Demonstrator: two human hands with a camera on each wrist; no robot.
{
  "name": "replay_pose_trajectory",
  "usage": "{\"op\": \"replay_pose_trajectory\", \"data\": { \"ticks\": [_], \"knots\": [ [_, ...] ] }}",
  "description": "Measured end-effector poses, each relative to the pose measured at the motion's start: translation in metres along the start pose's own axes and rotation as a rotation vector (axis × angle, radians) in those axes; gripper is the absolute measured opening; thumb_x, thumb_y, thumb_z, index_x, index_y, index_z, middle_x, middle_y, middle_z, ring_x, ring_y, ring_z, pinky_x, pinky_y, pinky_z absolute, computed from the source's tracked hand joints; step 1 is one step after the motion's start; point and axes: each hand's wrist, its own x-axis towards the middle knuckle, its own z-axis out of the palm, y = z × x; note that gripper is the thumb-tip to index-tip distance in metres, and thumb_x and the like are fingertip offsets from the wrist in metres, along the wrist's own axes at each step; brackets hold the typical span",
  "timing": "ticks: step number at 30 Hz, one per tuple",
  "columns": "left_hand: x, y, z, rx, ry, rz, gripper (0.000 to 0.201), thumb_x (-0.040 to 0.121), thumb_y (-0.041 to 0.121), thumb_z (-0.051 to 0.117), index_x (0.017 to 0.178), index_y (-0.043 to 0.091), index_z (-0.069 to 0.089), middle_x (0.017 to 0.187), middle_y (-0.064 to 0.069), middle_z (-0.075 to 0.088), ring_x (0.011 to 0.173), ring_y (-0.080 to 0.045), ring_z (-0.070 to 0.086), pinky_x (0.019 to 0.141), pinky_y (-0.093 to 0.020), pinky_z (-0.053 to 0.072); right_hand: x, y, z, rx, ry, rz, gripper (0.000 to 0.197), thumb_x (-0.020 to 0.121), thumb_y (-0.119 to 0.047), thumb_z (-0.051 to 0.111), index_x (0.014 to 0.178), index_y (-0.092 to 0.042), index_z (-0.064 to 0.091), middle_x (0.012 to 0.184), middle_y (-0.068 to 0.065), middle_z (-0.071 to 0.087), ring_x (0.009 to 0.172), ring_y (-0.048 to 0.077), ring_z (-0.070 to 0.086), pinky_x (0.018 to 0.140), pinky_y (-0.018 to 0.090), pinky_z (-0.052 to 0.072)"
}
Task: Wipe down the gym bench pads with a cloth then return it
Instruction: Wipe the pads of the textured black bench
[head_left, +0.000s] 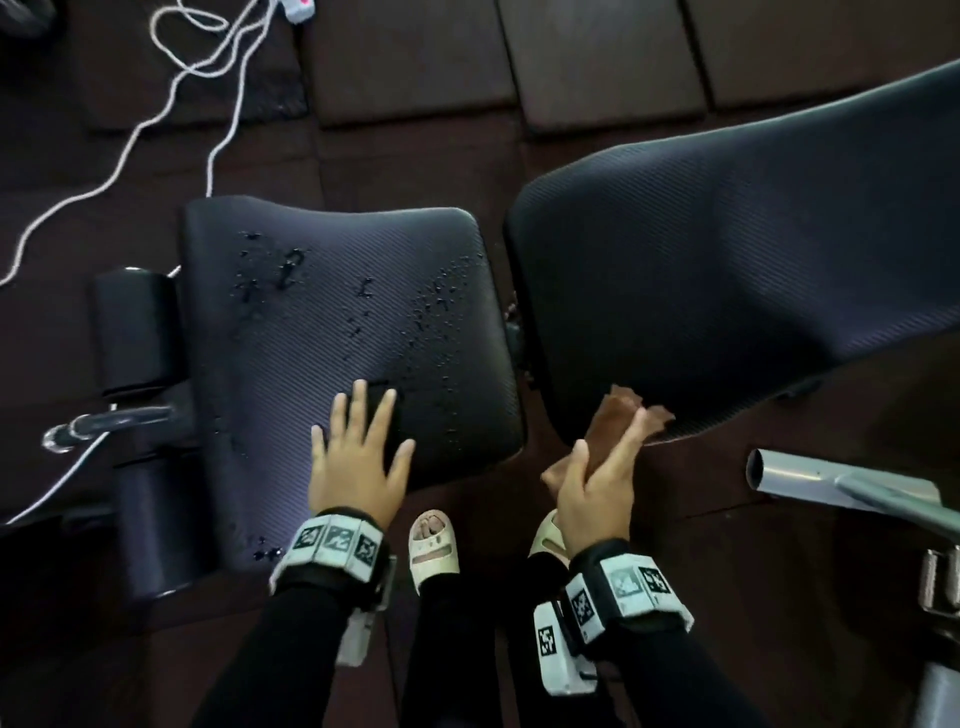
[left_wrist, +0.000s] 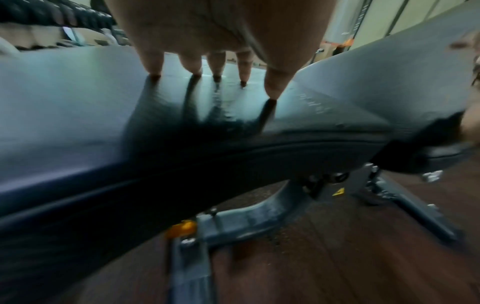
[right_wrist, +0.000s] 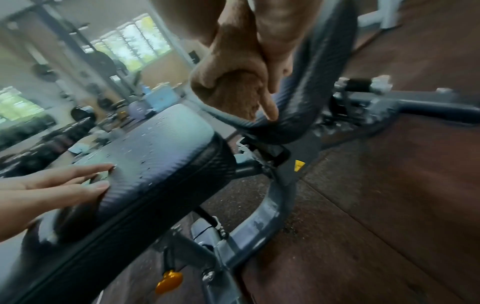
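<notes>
A brown cloth (head_left: 618, 431) is gripped in the right hand (head_left: 597, 488), its fingers curled round the bunched fabric, and is pressed against the lower near edge of the inclined back pad (head_left: 727, 270) of a gym bench. From the right wrist view the cloth (right_wrist: 231, 90) is seen bulging out of the fist, with one fingertip touching the pad's rounded edge (right_wrist: 293, 123). The left hand (head_left: 358, 462) is laid flat on the near part of the seat pad (head_left: 332, 322), fingers straight and spread, nothing held; in the left wrist view the fingertips (left_wrist: 155, 67) are shown resting on the glossy surface. Water droplets (head_left: 431, 306) are scattered across the seat pad, mostly toward its far and right parts. The two pads are separated by a narrow gap. A foam roller (head_left: 135, 332) is seen at the seat's left end, a white cord (head_left: 208, 62) is trailed over the dark floor beyond, and a grey metal tube (head_left: 810, 475) is seen at the right. Pale sandals (head_left: 434, 545) are worn on the feet between the arms
</notes>
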Motion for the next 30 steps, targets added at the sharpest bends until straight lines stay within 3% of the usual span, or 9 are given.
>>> {"op": "replay_pose_trajectory", "data": {
  "ticks": [2,4,7,10,14,18,24,27,30],
  "knots": [
    [-0.007,-0.029,-0.002,0.022,0.011,-0.071,0.066,0.094,0.052,0.038,0.149,0.036,0.008,0.16,0.005,-0.003,0.146,-0.017,-0.006,0.115,-0.057,0.001,-0.001,-0.017,0.018,-0.015,-0.091,-0.1,0.073,0.093,-0.008,0.049,0.148,-0.019,0.003,0.152,0.007,0.013,0.132,0.0,0.024,0.096,-0.003,0.027],
    [-0.013,-0.052,-0.003,0.037,0.031,-0.189,0.067,0.09,0.062,0.033,0.147,0.044,0.003,0.158,0.012,-0.011,0.146,-0.017,-0.012,0.11,-0.063,0.0,0.004,-0.029,0.039,-0.091,-0.197,-0.19,0.07,0.093,-0.007,0.048,0.147,-0.015,0.004,0.154,0.01,0.01,0.142,0.018,0.016,0.114,0.018,0.018],
    [-0.018,-0.071,0.0,-0.056,0.0,-0.282,0.069,0.081,0.076,0.021,0.138,0.059,-0.012,0.149,0.026,-0.028,0.142,-0.016,-0.024,0.105,-0.07,-0.001,0.016,-0.034,0.067,-0.261,-0.404,-0.146,0.069,0.095,-0.014,0.046,0.149,-0.011,0.003,0.154,0.021,0.007,0.143,0.032,0.011,0.117,0.041,0.017],
    [-0.019,-0.069,0.007,-0.085,0.029,-0.309,0.066,0.082,0.075,0.021,0.135,0.061,-0.016,0.149,0.025,-0.032,0.137,-0.015,-0.034,0.103,-0.072,-0.006,0.02,-0.028,0.082,-0.559,-0.443,-0.225,0.068,0.096,-0.028,0.043,0.15,-0.022,0.002,0.156,0.02,-0.005,0.144,0.03,-0.001,0.117,0.042,0.004],
    [-0.019,-0.063,0.011,-0.098,0.087,-0.323,0.067,0.082,0.074,0.02,0.141,0.058,-0.01,0.154,0.019,-0.023,0.141,-0.021,-0.027,0.101,-0.073,-0.004,0.024,-0.023,0.086,-0.583,-0.45,-0.253,0.062,0.097,-0.04,0.031,0.149,-0.032,-0.004,0.156,0.009,-0.016,0.145,0.022,-0.009,0.116,0.039,-0.003],
    [-0.017,-0.07,0.014,-0.108,0.022,-0.307,0.068,0.082,0.075,0.017,0.137,0.058,-0.019,0.149,0.019,-0.034,0.136,-0.02,-0.037,0.1,-0.073,-0.008,0.041,-0.038,0.102,-0.659,-0.455,-0.298,0.059,0.098,-0.041,0.027,0.149,-0.034,-0.003,0.156,0.008,-0.017,0.144,0.022,-0.012,0.116,0.042,-0.006],
    [-0.009,-0.076,0.013,-0.172,-0.124,-0.314,0.061,0.086,0.068,0.016,0.125,0.065,-0.031,0.137,0.022,-0.05,0.118,-0.015,-0.057,0.091,-0.065,-0.026,0.022,-0.069,0.149,-0.802,-0.612,-0.582,0.059,0.098,-0.039,0.029,0.149,-0.032,-0.002,0.156,0.009,-0.016,0.144,0.023,-0.012,0.114,0.042,-0.01],
    [-0.008,-0.076,0.009,-0.2,-0.171,-0.319,0.055,0.092,0.06,0.014,0.12,0.069,-0.033,0.134,0.025,-0.052,0.113,-0.013,-0.06,0.094,-0.068,-0.023,-0.016,-0.049,0.135,-0.78,-0.723,-0.771,0.056,0.098,-0.038,0.029,0.148,-0.035,0.003,0.157,0.005,-0.008,0.144,0.019,-0.009,0.117,0.04,-0.004],
    [-0.01,-0.074,0.004,-0.207,-0.196,-0.304,0.055,0.092,0.058,0.014,0.118,0.07,-0.033,0.132,0.025,-0.053,0.111,-0.013,-0.06,0.092,-0.065,-0.026,-0.034,-0.019,0.1,-0.812,-0.774,-0.847,0.055,0.097,-0.038,0.029,0.149,-0.033,0.013,0.157,0.006,0.008,0.145,0.022,0.007,0.117,0.036,0.006]
  ]
}}
